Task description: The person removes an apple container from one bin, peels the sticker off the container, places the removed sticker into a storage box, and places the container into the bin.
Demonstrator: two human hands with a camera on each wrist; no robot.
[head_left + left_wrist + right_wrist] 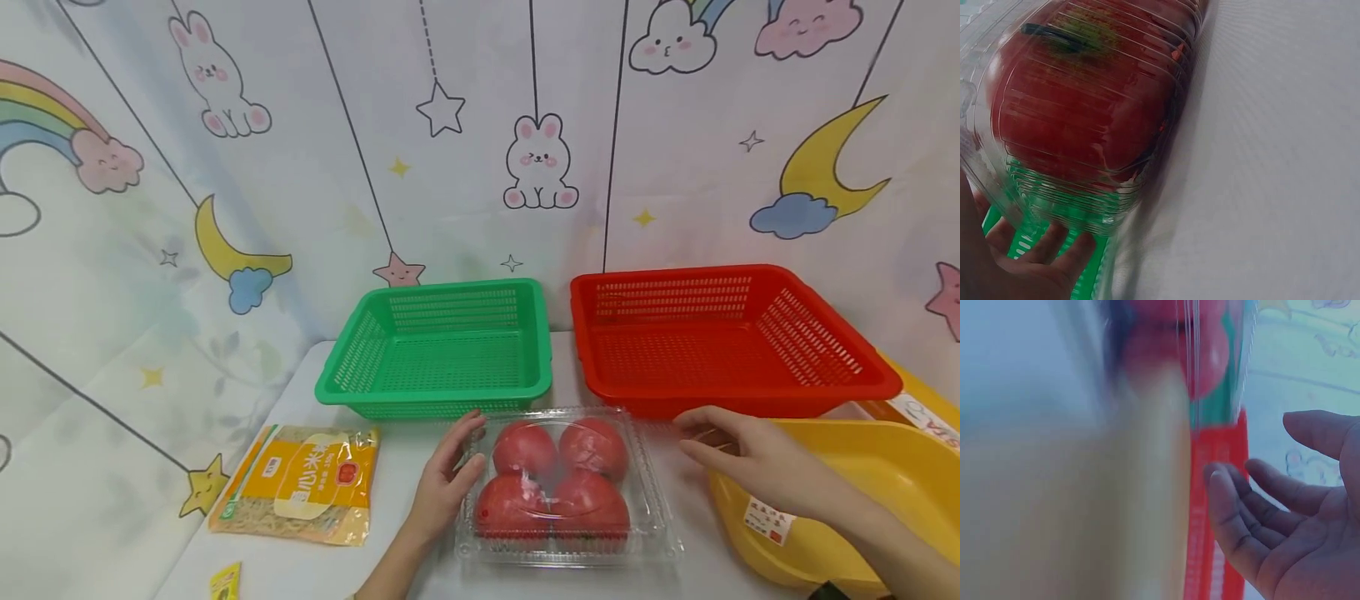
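Note:
A clear plastic clamshell box (651,508) with several red apples (588,507) inside lies at the front middle of the table. My left hand (448,477) is at the box's left side, fingers spread. In the left wrist view, the left hand's fingertips (1082,245) reach the ribbed wall below an apple (1094,119) with a dark stem. My right hand (757,458) hovers to the right of the box, apart from it, over the left rim of a yellow basin (892,475). Its fingers are loosely bent and hold nothing, as the right wrist view shows.
Behind the box stand a green basket (442,398) and, to its right, a red basket (675,396). A yellow noodle packet (300,483) lies at the left, with a small yellow sachet (225,582) nearer the front. A patterned curtain (465,217) hangs behind.

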